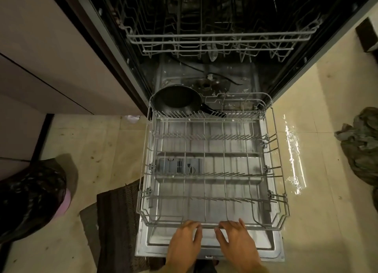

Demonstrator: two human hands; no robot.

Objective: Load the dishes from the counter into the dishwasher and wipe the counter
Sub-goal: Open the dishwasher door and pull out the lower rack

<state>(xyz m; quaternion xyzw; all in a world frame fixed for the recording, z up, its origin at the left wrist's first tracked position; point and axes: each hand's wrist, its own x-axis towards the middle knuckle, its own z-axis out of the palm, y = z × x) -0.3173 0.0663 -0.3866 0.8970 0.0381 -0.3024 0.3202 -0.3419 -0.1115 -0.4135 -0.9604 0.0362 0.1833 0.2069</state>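
The dishwasher stands open, its door (274,250) folded down flat. The grey wire lower rack (283,193) is pulled out over the door. A black frying pan (177,100) lies at the rack's far left corner, handle pointing right. My left hand (185,242) and my right hand (237,241) both rest on the rack's front rail, fingers curled over the wire. The upper rack (221,41) sits inside the dark tub and holds nothing I can make out. The counter is out of view.
A dark mat (116,221) lies on the tiled floor left of the door. A black bag (30,197) sits at the far left. A crumpled cloth (360,146) lies on the floor at the right, beside a wet streak (294,156). Cabinet fronts (41,47) run along the left.
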